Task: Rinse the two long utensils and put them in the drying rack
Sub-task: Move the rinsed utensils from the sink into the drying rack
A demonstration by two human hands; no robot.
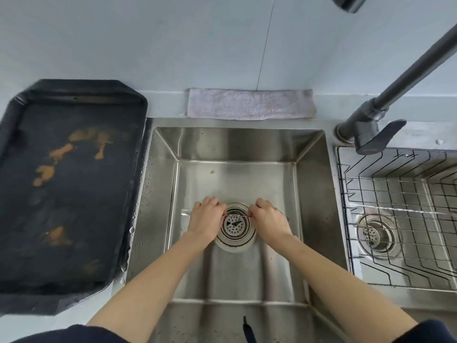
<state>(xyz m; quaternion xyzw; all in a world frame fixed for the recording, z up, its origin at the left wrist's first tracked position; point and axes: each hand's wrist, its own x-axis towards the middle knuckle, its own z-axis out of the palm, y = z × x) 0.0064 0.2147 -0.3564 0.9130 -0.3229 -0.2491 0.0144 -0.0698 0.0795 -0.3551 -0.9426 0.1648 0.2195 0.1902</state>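
Note:
Both my hands are low in the steel sink (237, 147), right over the drain strainer (236, 225). Between them runs a thin, long metal utensil (238, 215), lying crosswise above the strainer. My left hand (206, 219) pinches its left part and my right hand (268, 219) pinches its right part. A pale end (186, 212) sticks out beyond my left hand. A second long, thin, twisted metal utensil (400, 210) lies across the wire drying rack (346, 219) on the right.
A dark faucet (371, 115) stands at the back right with its spout swung up and away; no water stream shows. A black stained tray (69, 194) fills the left counter. A folded grey cloth (251, 103) lies behind the sink. A second drain (374, 235) sits under the rack.

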